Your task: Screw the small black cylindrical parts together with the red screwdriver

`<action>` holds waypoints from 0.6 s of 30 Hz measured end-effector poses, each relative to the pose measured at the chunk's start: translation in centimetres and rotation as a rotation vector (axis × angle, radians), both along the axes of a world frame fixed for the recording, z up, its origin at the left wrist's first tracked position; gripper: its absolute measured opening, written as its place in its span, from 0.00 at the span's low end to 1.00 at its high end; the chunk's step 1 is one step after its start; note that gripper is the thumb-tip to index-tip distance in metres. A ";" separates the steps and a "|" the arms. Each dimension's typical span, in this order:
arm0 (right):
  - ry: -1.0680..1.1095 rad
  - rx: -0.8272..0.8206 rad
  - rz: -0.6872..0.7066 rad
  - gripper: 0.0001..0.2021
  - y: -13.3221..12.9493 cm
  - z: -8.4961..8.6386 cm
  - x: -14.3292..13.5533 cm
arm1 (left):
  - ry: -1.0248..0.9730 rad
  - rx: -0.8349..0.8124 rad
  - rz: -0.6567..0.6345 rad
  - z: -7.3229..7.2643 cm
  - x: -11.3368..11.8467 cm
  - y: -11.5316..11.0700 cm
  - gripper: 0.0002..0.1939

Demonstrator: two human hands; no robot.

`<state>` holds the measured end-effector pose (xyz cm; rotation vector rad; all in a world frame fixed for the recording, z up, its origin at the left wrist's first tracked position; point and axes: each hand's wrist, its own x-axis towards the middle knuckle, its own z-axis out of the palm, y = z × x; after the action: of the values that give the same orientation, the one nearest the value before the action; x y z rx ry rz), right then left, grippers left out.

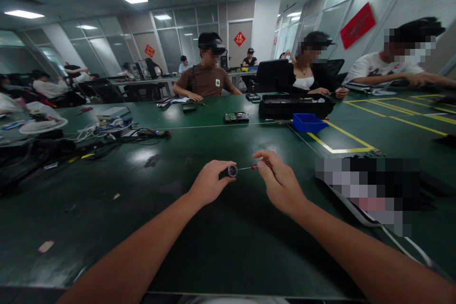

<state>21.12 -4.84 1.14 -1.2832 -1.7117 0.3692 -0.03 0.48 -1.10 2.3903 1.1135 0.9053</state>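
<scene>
My left hand point(213, 181) is closed around a small dark cylindrical part point(232, 171) whose round, silver-rimmed end faces me. What lies inside that end is too small to make out. In my right hand point(281, 180) is a screwdriver point(254, 167) with a red handle, held between thumb and fingers. Its thin metal shaft points left and reaches the rim of the part; whether the tip touches it I cannot tell. Both hands are above the green table point(213, 251), near its middle.
Ahead are a blue bin point(309, 123), a black tray point(295, 107) and a hard drive point(236, 117). Cables and tools point(117, 128) are heaped at the left. A blurred-out device point(370, 194) with a white cable lies at the right. Several people sit around the table.
</scene>
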 end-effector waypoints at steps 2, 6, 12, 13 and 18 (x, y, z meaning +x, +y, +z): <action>-0.008 -0.027 0.010 0.15 -0.1 0.0 -0.1 | 0.006 0.005 0.000 0.0 0.0 0.1 0.19; 0.119 -0.046 0.003 0.14 0.2 -0.2 -0.3 | 0.008 0.017 0.013 0.0 0.0 0.1 0.19; 0.784 -0.267 0.111 0.16 2.6 -1.1 0.3 | 0.009 0.130 -0.018 0.3 -0.2 0.4 0.18; 0.823 -0.330 0.132 0.17 2.9 -1.2 0.5 | 0.018 0.142 -0.030 0.3 -0.2 0.5 0.18; 0.810 -0.269 0.035 0.16 3.4 -1.6 0.9 | 0.074 0.104 -0.039 -0.3 -0.5 1.1 0.18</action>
<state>22.02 -1.45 -0.44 -1.0674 -1.0111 1.0111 -0.49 1.55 -1.36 2.5393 1.0673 0.8885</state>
